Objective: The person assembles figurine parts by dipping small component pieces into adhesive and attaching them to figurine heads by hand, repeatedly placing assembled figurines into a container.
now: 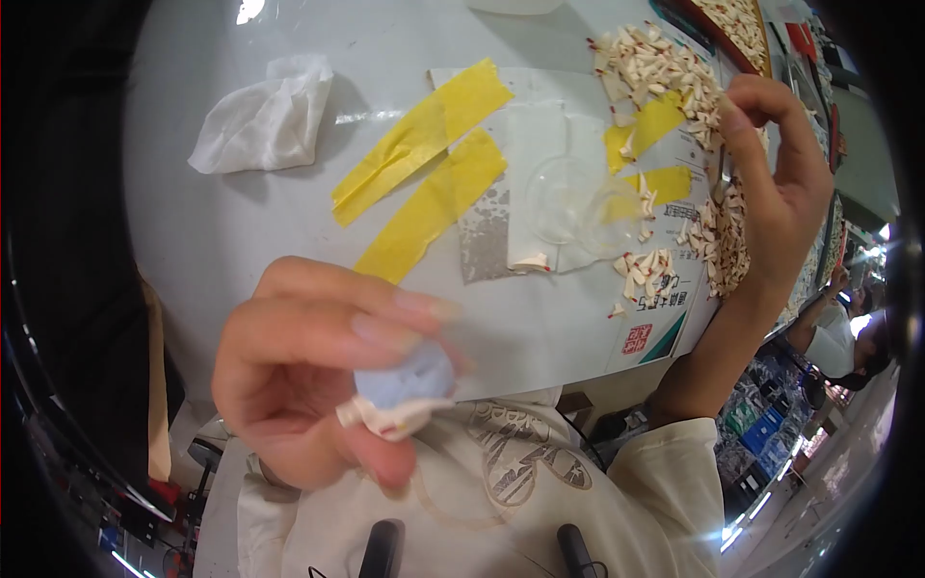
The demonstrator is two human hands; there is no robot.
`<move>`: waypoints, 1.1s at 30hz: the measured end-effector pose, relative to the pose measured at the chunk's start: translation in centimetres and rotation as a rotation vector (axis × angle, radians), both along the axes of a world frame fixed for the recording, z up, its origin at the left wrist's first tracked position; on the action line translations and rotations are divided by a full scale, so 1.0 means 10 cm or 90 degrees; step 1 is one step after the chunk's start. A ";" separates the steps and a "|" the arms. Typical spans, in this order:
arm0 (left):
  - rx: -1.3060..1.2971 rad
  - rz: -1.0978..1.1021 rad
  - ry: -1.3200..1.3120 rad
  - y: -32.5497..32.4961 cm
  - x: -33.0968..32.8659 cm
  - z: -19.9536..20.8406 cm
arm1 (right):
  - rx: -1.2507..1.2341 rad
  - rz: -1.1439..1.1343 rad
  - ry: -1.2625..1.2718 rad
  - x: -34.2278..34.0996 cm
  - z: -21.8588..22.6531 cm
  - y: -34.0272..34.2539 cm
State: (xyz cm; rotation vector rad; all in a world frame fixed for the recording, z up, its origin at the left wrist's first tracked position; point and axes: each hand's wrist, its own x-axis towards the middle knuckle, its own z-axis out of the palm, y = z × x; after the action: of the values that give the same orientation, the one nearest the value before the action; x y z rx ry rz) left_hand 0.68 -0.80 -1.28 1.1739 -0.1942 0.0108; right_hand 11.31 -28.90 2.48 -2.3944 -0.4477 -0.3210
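Close to me, my left hand [308, 366] grips a small light blue ball [414, 374] between thumb and fingers. Cream petal-like pieces [395, 420] sit along the ball's lower side, above my thumb; one shows a reddish mark. My right hand [779, 159] reaches to the far right with its fingers bent into a pinch at the edge of a heap of small cream pieces with red tips [660, 72]. Whatever lies between those fingertips is too small to tell. A second heap of such pieces [723, 241] lies beside my right wrist.
Yellow tape strips [424, 140] hold down sheets on the grey table [289, 226]. Two clear round lids or dishes [559, 200] rest there. A crumpled white cloth [265, 116] lies at the left. A tray of more pieces [737, 29] stands far right; another person [838, 337] sits beyond.
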 end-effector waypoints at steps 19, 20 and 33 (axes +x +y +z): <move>-0.142 -0.220 0.048 0.18 0.19 0.00 | 0.042 -0.209 -0.103 0.11 -0.05 0.00; -0.144 -0.139 0.047 0.14 0.17 0.03 | 0.047 -0.204 -0.110 0.10 -0.03 0.00; 0.104 -0.070 -0.068 0.13 0.10 0.08 | 0.075 -0.084 -0.178 -0.20 0.24 0.26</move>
State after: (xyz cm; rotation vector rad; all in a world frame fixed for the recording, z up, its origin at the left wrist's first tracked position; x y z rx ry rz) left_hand 1.73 0.52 -0.50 1.3256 -0.3589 -0.0404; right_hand 9.27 -26.28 4.92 -2.2764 -0.3853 -0.7277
